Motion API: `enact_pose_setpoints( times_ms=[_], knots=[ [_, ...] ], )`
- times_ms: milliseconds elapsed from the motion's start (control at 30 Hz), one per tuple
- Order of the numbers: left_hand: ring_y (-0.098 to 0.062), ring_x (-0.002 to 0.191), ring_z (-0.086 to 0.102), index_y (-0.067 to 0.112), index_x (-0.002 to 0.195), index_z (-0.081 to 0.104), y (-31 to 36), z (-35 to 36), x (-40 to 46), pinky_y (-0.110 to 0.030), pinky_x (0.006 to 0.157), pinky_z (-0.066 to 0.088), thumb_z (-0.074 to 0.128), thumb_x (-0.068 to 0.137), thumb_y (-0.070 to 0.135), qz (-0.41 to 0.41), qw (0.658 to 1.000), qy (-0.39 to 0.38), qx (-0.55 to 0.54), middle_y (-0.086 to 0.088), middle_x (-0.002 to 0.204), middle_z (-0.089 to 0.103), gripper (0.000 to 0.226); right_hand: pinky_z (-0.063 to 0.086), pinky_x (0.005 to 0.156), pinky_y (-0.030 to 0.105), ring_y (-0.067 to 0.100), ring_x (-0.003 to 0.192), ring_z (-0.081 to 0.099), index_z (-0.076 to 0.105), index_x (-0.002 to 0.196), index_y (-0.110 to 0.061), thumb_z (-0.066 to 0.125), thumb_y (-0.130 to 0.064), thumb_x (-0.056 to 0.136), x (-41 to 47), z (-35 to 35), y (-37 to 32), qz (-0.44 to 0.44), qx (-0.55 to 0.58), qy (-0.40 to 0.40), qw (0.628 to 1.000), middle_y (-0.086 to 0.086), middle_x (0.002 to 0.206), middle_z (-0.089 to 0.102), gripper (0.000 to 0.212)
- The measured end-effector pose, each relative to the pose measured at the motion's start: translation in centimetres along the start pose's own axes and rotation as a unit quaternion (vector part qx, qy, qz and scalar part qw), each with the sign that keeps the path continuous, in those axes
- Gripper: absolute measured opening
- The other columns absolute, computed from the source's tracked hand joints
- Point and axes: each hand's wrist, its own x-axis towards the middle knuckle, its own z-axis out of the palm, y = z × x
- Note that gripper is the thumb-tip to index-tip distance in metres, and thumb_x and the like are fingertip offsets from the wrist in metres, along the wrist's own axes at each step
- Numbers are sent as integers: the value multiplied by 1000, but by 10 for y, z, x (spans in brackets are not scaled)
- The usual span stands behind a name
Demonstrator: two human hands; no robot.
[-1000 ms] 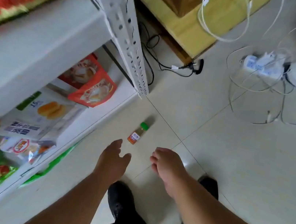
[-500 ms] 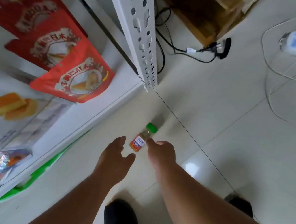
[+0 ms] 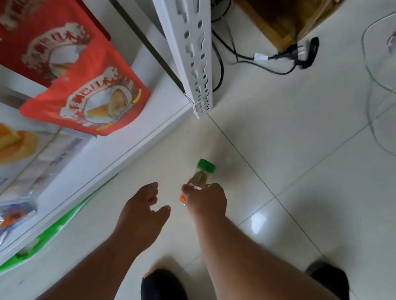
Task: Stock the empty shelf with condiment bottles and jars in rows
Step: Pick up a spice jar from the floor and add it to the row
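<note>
right hand (image 3: 206,198) now has the bottle (image 3: 199,179) in its grip; left hand (image 3: 143,209) stays released.

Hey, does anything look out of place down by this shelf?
Yes. A small green-capped bottle is down on the floor tiles rather than on the shelf; the right hand grips it. A green packet pokes out from under the shelf.

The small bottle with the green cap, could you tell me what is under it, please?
Pale floor tile lies beneath the bottle. The right hand grips its lower half, hiding whether its base touches the floor.
</note>
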Motion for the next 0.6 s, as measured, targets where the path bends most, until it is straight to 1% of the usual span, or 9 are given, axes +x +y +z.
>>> enact_pose_setpoints(
  times_ms=[67,100,200,300,333,400,467,533,600],
  knots=[
    [-8,123,56,21,150,42,13,-15,-30,-19,90,38,71,91,21,-9,1000,2,-11,5,143,55,66,37,48,21,10,61,61,70,99,-14,75,-38,79,-32,-25,0,-15,-11,-11,1000,-4,75,67,32],
    [-8,121,57,21,149,43,22,-23,-49,-19,89,39,72,91,21,-12,1000,0,-17,5,142,56,65,39,48,21,8,60,62,72,97,-16,74,-38,79,-52,-39,1,-27,-14,-19,999,-6,72,67,29],
    [-10,122,58,21,148,44,59,-51,-114,-20,91,41,72,91,20,-12,999,-10,-35,5,142,56,64,49,53,21,6,61,68,74,89,-19,74,-39,79,-125,-87,-6,-62,-6,-29,998,-9,65,71,23],
    [-11,122,58,21,149,44,99,-88,-184,-21,93,41,72,91,21,-16,998,-5,-62,5,143,56,64,48,49,16,3,58,69,75,87,-21,76,-38,79,-207,-135,-20,-97,-5,-46,994,-14,65,74,19],
    [-10,122,59,22,149,44,111,-101,-209,-22,94,42,72,91,21,-15,997,-1,-71,6,144,56,65,49,52,17,2,59,69,75,86,-20,76,-38,79,-237,-151,-26,-113,-7,-49,992,-15,66,74,19],
    [-10,121,59,22,149,44,134,-130,-258,-24,97,44,73,90,22,-11,996,8,-93,6,144,56,65,53,61,22,2,62,70,76,85,-21,77,-40,78,-295,-182,-39,-150,-24,-52,987,-15,69,75,20],
    [-9,121,58,22,149,44,154,-158,-307,-24,99,44,73,89,22,-5,993,14,-113,7,144,55,66,53,64,23,3,65,70,76,83,-22,77,-39,78,-352,-209,-53,-180,-40,-57,981,-15,70,75,18],
    [-8,122,58,22,150,43,171,-185,-358,-23,97,43,73,89,23,8,993,11,-116,8,145,54,68,54,68,26,4,68,71,77,82,-23,78,-41,76,-409,-234,-67,-209,-55,-61,975,-14,70,75,19],
    [-8,122,58,23,150,43,185,-211,-407,-22,95,43,73,89,24,19,993,13,-118,10,144,53,68,59,75,35,11,72,73,77,80,-24,76,-48,70,-465,-257,-82,-245,-76,-69,964,-8,72,76,26]
  ],
)
